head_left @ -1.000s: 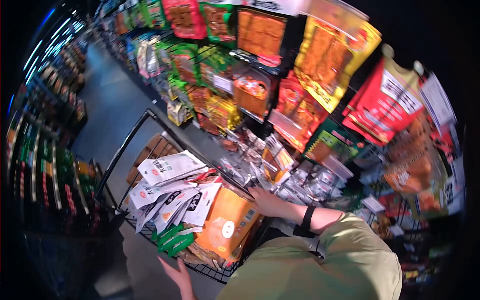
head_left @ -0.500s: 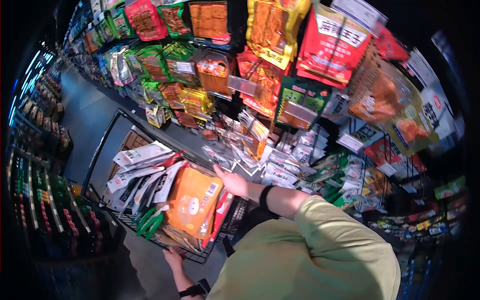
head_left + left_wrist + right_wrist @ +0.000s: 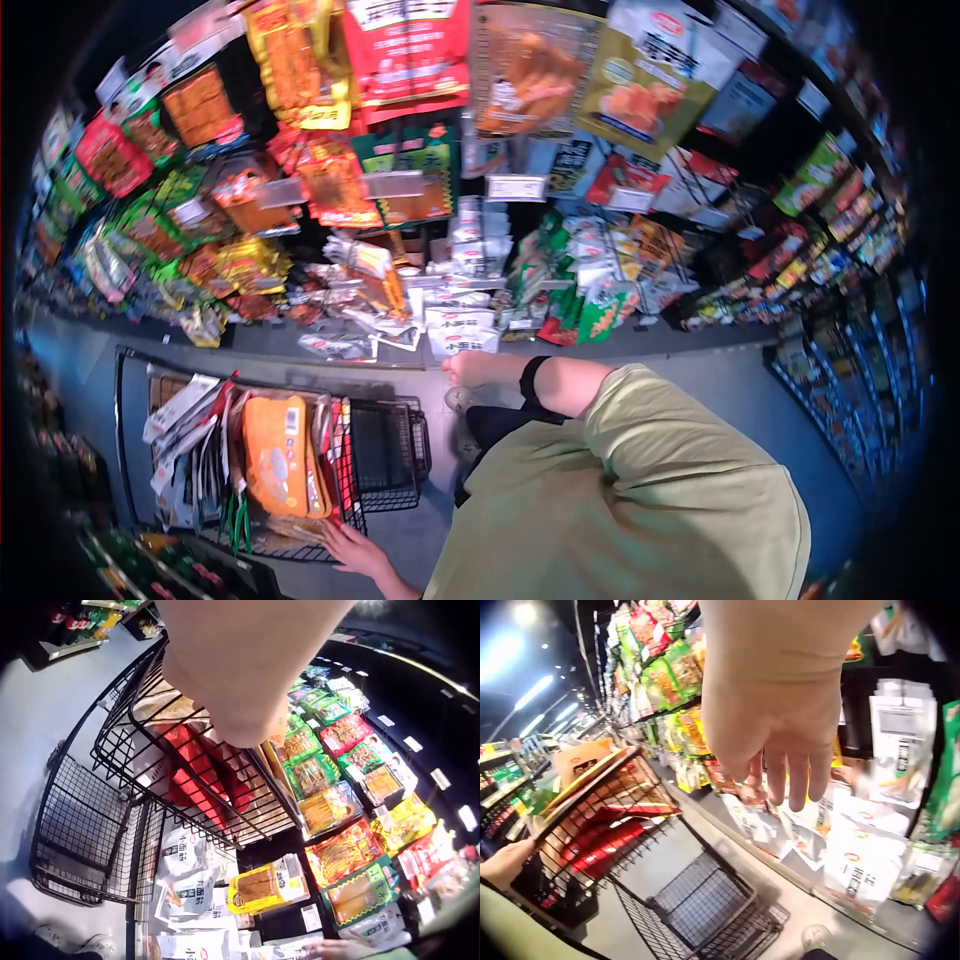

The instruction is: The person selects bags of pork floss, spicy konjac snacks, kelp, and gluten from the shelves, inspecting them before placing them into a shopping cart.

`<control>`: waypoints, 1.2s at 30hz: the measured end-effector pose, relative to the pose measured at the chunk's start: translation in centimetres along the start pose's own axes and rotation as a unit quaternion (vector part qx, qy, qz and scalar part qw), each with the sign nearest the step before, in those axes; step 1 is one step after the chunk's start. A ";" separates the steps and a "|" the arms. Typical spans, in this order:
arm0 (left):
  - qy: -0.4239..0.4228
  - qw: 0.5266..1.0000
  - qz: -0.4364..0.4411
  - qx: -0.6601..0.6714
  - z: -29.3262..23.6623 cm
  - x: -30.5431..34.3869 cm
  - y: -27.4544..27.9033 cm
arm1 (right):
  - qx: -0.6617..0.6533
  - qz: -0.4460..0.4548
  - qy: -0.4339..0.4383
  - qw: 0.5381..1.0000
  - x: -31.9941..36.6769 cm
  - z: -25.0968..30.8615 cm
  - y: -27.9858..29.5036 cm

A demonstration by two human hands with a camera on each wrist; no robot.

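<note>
A black wire shopping cart point(image 3: 388, 492) stands at the lower left, loaded with white packets point(image 3: 182, 440) and a big orange package point(image 3: 272, 450). My left hand point(image 3: 352, 550) grips its near edge; in the left wrist view, the left hand point(image 3: 232, 667) hides part of the basket and its own fingers are out of sight. My right hand point(image 3: 468, 370) hangs low before the shelf, beside white snack packets point(image 3: 460, 318). In the right wrist view, the right hand point(image 3: 780, 727) holds nothing; its loose fingers point down, overlapping the packets.
Hanging snack bags, among them a red one point(image 3: 410, 55) and a yellow one point(image 3: 300, 65), fill the rack ahead. The bottom ledge point(image 3: 560, 350) runs along the floor. Another shelf point(image 3: 840, 390) stands at the right. My shoe point(image 3: 815, 936) is close to the cart.
The head view has swung right, so rack and cart sit further left. My right hand has left the cart's side for the low packets. My left hand has come onto the cart's edge.
</note>
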State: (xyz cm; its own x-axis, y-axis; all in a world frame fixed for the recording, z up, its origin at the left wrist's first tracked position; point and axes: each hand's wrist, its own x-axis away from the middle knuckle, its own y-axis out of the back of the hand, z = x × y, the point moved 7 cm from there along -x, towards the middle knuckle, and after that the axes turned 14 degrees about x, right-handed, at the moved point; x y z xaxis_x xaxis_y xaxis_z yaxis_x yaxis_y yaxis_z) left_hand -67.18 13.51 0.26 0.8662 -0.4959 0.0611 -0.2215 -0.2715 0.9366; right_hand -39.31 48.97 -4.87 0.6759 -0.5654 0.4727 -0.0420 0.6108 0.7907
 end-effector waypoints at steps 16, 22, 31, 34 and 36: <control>-0.186 0.938 -0.283 0.069 -9.6 0.1 1.4 | -0.046 -0.041 -0.263 0.963 20.1 -25.3 -9.8; -0.425 0.849 -0.027 0.313 -29.0 5.7 -2.1 | -0.087 -0.001 -0.314 0.946 27.1 -30.9 -9.8; -0.534 0.703 0.334 0.329 -52.1 23.4 -15.5 | -0.102 -0.073 -0.323 0.938 32.0 -42.1 -3.5; -0.556 0.685 0.365 0.296 -56.8 27.1 -21.7 | -0.076 -0.105 -0.293 0.947 31.9 -43.8 -1.2; -0.561 0.690 0.365 0.275 -60.6 28.3 -25.7 | -0.014 -0.221 -0.239 0.945 31.4 -45.7 1.2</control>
State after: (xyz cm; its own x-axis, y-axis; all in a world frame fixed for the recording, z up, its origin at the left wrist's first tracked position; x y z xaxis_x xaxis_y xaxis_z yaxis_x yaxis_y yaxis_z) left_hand -9.80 56.43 -1.15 -0.3905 -0.9088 -0.1468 -0.8190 0.2701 0.5062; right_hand 15.54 57.31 -6.83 0.2120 -0.9508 0.2257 0.1907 0.2668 0.9447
